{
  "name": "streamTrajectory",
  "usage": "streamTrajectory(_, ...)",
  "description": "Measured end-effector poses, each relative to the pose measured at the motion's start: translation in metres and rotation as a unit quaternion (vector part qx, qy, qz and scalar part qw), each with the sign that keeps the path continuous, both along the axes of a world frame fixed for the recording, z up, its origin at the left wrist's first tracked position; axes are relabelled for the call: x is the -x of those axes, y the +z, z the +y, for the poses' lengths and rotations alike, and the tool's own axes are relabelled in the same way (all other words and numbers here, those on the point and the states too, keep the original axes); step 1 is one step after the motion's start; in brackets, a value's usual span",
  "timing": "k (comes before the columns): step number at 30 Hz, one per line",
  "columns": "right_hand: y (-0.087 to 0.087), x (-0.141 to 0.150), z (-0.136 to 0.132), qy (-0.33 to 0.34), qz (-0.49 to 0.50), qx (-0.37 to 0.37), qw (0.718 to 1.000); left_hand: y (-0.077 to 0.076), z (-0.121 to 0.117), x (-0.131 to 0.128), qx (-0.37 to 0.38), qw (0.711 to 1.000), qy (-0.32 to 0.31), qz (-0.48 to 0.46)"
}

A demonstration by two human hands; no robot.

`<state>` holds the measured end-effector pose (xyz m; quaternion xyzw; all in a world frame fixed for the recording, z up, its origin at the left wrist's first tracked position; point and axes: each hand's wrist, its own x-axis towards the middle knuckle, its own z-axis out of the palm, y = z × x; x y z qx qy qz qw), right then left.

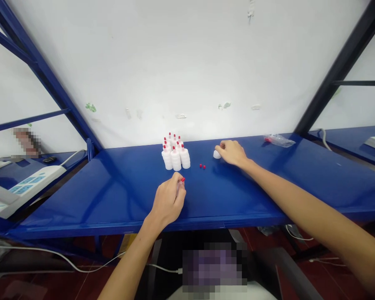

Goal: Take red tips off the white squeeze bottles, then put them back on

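Note:
My left hand (pixel 168 198) is closed in a pinch near the front of the table, and a pale nozzle tip with a red cap (pixel 183 179) sticks out between thumb and fingers. Farther right, my right hand (pixel 233 153) grips a white plastic bottle (pixel 216 154), most of which is hidden behind the fingers. A tight group of several white bottles (pixel 176 160) with red-capped tips stands upright just beyond my left hand. Two small red caps (pixel 202 166) lie loose between that group and my right hand.
The blue table (pixel 118 187) runs along a white wall, with blue frame posts at both sides. At the back right lies a clear plastic bag (pixel 279 141) with something red in it. White power strips (pixel 28 185) sit off to the left.

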<state>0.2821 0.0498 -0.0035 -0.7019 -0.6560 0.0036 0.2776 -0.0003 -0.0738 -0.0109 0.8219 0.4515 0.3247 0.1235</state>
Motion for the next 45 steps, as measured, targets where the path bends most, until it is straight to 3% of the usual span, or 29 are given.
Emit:
streamTrajectory(2,0.004,0.005,-0.011,0.053,0.015,-0.044,0.997,-0.001,0.002,-0.002,-0.021,1.000,-0.008,0.008)
streamTrajectory(4,0.007,0.018,-0.027,0.193,0.033,-0.072,0.978,-0.004,0.004,-0.003,-0.038,0.999,-0.025,0.017)
streamTrajectory(6,0.008,0.036,-0.048,0.351,0.028,-0.048,0.935,-0.007,0.007,-0.003,-0.042,0.998,-0.040,0.020)
streamTrajectory(8,0.007,0.056,-0.066,0.456,0.013,-0.013,0.890,-0.010,0.009,-0.003,-0.027,0.998,-0.054,0.023)
streamTrajectory(12,0.004,0.077,-0.086,0.511,0.000,0.019,0.860,-0.011,0.008,-0.002,-0.007,0.996,-0.072,0.045)
streamTrajectory(16,0.005,0.078,-0.087,0.542,0.064,0.050,0.836,-0.009,0.005,-0.004,-0.054,0.991,-0.100,0.066)
streamTrajectory(22,0.002,0.078,-0.082,0.530,0.231,0.114,0.808,-0.009,0.004,-0.006,-0.121,0.986,-0.048,0.107)
streamTrajectory(25,0.001,0.068,-0.075,0.473,0.295,0.080,0.826,-0.008,0.006,-0.002,-0.122,0.989,-0.015,0.079)
streamTrajectory(29,0.003,0.046,-0.060,0.418,0.092,0.023,0.903,-0.007,0.007,-0.001,-0.067,0.998,0.012,0.013)
streamTrajectory(32,0.003,0.034,-0.048,0.338,-0.040,0.033,0.940,-0.006,0.007,-0.003,-0.030,0.999,0.015,0.022)
streamTrajectory(38,-0.006,0.032,-0.039,0.279,-0.155,0.102,0.942,-0.004,0.005,-0.006,-0.017,0.998,-0.011,0.064)
streamTrajectory(45,-0.004,0.031,-0.037,0.263,-0.131,0.115,0.949,-0.008,0.007,-0.005,0.013,0.999,-0.015,0.044)
